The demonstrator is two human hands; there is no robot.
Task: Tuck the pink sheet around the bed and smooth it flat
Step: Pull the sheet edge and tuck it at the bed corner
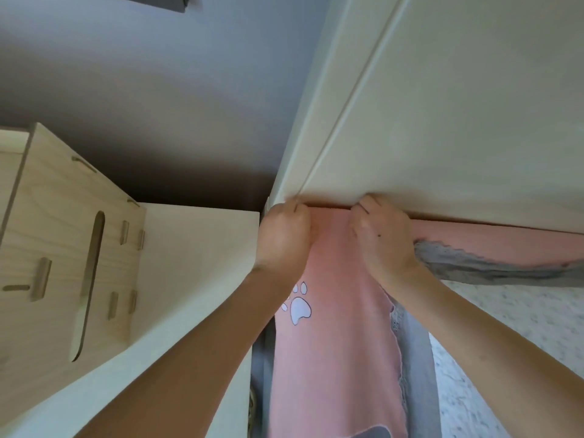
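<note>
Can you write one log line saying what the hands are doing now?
step: tucking | left hand: grips pink sheet edge | right hand: grips same edge | where: gap under white panel

Between the left hand and the right hand, the pink sheet is soft, matt cloth. Above both hands, the white panel looks smooth and satin-painted. Left of the left hand, the plywood box shows bare, matt grain. Right of the right hand lies grey lace-edged cloth.

The sheet is laid down the middle, its far edge met by the panel. The left hand and right hand are set side by side at that edge. A cabinet is placed left, a cloth right.
</note>
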